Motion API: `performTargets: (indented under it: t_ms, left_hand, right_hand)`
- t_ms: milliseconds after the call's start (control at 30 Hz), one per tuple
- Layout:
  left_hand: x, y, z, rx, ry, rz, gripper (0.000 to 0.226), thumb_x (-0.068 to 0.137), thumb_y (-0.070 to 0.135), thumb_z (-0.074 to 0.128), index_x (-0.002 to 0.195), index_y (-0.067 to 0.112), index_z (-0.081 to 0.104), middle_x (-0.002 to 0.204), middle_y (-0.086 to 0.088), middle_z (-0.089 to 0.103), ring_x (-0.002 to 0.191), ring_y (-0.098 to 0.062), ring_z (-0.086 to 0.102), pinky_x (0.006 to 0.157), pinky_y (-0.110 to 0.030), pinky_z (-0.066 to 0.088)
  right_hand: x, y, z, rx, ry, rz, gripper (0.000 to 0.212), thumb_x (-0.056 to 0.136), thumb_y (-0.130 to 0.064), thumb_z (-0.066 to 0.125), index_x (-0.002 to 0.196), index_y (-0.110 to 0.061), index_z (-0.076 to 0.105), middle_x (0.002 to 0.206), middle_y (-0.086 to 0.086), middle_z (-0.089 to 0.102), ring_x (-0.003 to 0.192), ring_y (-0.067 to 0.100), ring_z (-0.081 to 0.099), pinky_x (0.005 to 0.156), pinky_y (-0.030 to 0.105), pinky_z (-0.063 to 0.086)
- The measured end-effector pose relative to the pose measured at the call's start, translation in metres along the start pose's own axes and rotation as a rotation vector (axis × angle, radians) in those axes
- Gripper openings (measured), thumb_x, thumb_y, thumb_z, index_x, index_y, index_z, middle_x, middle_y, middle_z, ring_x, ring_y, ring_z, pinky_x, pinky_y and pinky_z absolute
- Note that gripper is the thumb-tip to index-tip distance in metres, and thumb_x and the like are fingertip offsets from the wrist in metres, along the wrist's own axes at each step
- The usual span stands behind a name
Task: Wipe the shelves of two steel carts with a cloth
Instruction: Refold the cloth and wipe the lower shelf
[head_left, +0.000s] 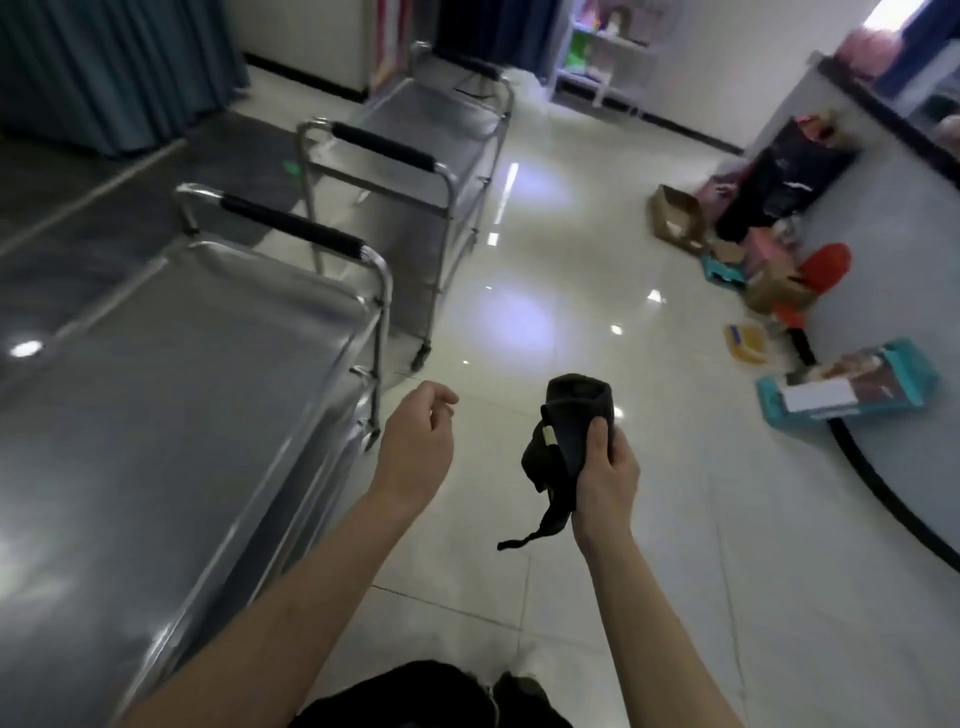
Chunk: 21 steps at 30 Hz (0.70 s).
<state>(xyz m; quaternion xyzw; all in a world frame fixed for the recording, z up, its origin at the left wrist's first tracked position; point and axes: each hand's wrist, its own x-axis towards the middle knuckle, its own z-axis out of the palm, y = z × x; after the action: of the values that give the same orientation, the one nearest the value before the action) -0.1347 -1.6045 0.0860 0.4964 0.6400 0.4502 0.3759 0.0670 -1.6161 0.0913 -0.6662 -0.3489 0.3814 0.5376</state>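
Two steel carts stand end to end along the left of a glossy tiled floor (545, 312), w/ the near cart (171, 395) filling the lower-left foreground and the far cart (421, 130) beyond it, nearer the back wall. Each carries a black-padded push handle; the near cart's handle (291, 228) sits just short of the far cart's frame. The near cart's top shelf shows as a bare grey sheet w/ glare spots. A person stands beside the near cart, both forearms extended over the floor, not over either shelf. Boxes and bags (847, 384) line a curved counter on the right, well apart from the work.

The right hand (605, 467) grips a dark cloth (566, 431), thumb pressed on its front and fingers wrapped behind; the cloth is bunched upright, a loose tail hanging below the fist. The left hand (415, 441) holds nothing, fingers loosely curled, near the corner of the near cart but apart from it.

Judged step: cloth in hand, not yet on steel, approx. between wipes or at the start. Next move likely calls for swinging the right hand left onto a shelf, cloth flattened for full contact; which cart is due can't be told.
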Motion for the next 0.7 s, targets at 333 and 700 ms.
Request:
performTargets:
  t_ms: [333,700]
  left_hand:
    - [0.071,-0.008,0.044,-0.03,0.628,-0.262,0.019,0.105,0.022,0.041,0.1,0.027,0.058,0.087,0.011,0.061,0.078,-0.002,0.057,0.065,-0.016,0.039]
    - [-0.002,-0.055,0.109,-0.091,1.093,-0.538,0.024,0.108,0.029,0.035,0.106,0.026,0.059,0.096,0.005,0.064,0.091,-0.013,0.061,0.079,-0.034,0.049]
  right_hand:
    - [0.148,-0.004,0.114,-0.113,-0.727,-0.04,0.027,0.109,-0.036,0.054,0.092,-0.029,0.073,0.088,0.001,0.071,0.08,0.019,0.066,0.076,0.039,0.054]
    - [0.162,0.056,0.151,-0.221,-1.211,0.045,0.03,0.111,-0.038,0.048,0.109,-0.02,0.073,0.088,-0.008,0.075,0.084,0.011,0.071,0.079,0.034,0.058]
